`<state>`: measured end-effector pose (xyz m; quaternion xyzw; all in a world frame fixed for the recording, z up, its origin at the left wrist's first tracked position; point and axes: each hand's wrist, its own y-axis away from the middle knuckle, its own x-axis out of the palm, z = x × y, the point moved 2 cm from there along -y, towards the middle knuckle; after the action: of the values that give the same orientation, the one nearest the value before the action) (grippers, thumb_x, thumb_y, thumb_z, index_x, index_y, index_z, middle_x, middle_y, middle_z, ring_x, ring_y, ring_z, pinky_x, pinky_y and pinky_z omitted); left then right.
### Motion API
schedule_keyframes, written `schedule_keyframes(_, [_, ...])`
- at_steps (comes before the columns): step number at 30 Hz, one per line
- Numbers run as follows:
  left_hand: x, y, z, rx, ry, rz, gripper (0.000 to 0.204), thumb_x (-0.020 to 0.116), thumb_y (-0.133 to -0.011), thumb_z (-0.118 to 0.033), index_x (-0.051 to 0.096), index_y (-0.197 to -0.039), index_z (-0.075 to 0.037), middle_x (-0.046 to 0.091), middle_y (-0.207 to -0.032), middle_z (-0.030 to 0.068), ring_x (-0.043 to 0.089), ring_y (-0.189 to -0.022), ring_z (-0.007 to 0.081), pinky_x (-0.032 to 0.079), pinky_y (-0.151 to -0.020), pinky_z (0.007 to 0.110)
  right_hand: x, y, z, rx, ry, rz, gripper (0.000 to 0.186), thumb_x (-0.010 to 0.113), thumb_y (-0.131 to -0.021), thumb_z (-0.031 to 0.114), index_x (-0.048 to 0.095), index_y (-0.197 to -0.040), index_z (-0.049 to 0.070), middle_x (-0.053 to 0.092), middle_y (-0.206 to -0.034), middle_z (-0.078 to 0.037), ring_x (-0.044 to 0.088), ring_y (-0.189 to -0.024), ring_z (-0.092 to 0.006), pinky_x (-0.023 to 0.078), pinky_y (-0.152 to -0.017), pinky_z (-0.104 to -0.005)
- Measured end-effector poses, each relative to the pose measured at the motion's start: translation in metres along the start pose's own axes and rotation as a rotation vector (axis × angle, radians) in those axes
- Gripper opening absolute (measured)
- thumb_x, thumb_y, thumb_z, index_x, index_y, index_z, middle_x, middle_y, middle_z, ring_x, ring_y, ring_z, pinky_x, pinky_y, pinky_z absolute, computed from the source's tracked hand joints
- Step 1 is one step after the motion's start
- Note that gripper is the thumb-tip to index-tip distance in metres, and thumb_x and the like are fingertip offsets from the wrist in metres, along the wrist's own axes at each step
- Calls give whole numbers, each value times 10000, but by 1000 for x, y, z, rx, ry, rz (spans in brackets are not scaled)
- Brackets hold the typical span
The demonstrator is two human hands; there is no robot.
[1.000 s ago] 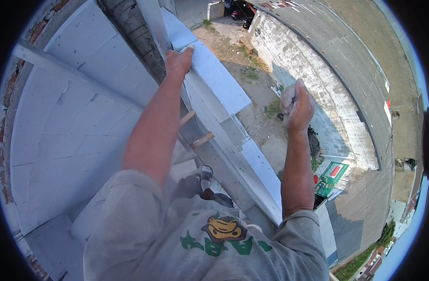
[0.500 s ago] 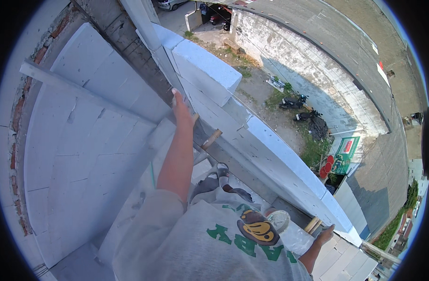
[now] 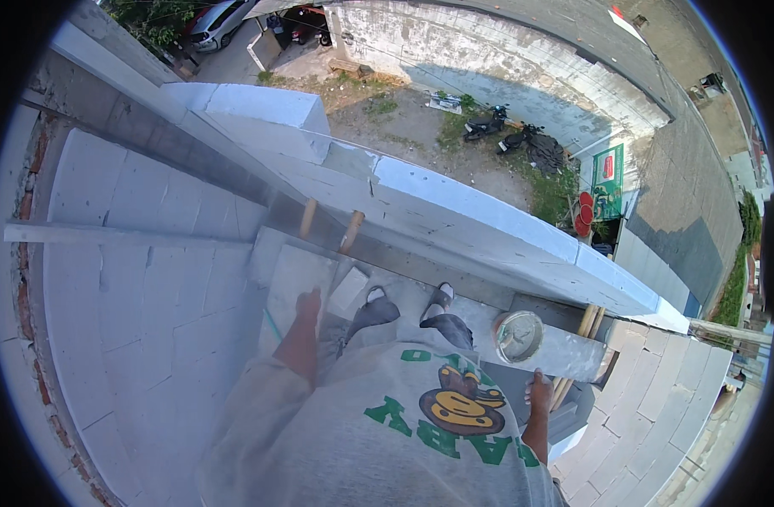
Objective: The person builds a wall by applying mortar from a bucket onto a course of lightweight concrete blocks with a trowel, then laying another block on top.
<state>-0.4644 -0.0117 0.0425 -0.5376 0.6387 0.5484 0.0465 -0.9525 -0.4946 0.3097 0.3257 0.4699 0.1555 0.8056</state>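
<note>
My left hand (image 3: 307, 302) is low on the left, over the pale flat board or block (image 3: 295, 275) near my feet. Its fingers are smeared, so I cannot tell whether it touches the board. On the right, my right hand (image 3: 539, 391) has its fingers curled in, beside the near edge of a grey plank (image 3: 568, 355). Whatever it may hold is hidden. A round bucket (image 3: 519, 336) with grey paste inside stands on that plank, just beyond the hand. A small white block (image 3: 349, 290) lies between my left hand and my feet.
A white-topped block wall (image 3: 488, 215) runs beyond my feet, with a lower yard holding parked motorbikes (image 3: 488, 124) past it. Bamboo pole ends (image 3: 350, 232) stick up along its near side. Left is a pale block wall (image 3: 142, 313) with a long bar (image 3: 133, 236) across it.
The view has turned. My left hand has come back from the grey post to beside my legs. My right hand has drawn in from the wall's end to the plank by the bucket.
</note>
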Motion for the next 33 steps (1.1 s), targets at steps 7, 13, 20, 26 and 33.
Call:
schedule_keyframes(7, [49,77,-251,410,267,232,479,633,-847,-444,612,-1068,-20,621,-859,48,575,-707,150,401,-562,296,-48,-20,-63,45,-67,-67,481,500,-925,410,606,-688,5,515,-500,-55,495,-376,-160,386,-343,-289])
schedule_keyframes(13, [119,142,-269,276,168,430,532,601,-856,-502,524,-1195,-99,599,-1119,59,577,-976,179,384,-835,441,-69,-98,-128,111,-105,22,445,533,-893,389,626,-697,0,568,-534,-76,568,-450,-187,458,-429,-329])
schedule_keyframes(20, [256,315,-227,971,-1175,680,364,526,-915,-365,638,-1020,-35,641,-979,155,611,-986,287,474,-820,401,-73,-214,-229,200,356,257,382,456,-872,324,670,-1000,36,691,-970,-147,667,-913,-297,522,-815,-412])
schedule_keyframes(26, [385,325,-262,631,-1090,773,435,561,-912,-369,596,-1170,-21,646,-1028,85,597,-947,170,434,-855,317,12,-336,-292,521,-23,247,474,452,-881,340,575,-1219,31,571,-1274,-142,540,-1183,-311,433,-985,-392])
schedule_keyframes(33, [483,371,-240,349,-1079,875,461,529,-942,-362,519,-1272,-41,620,-1165,114,590,-1069,207,395,-954,366,136,-407,-277,906,-516,134,558,491,-873,436,537,-1193,-18,570,-1213,-260,532,-1171,-375,433,-971,-433])
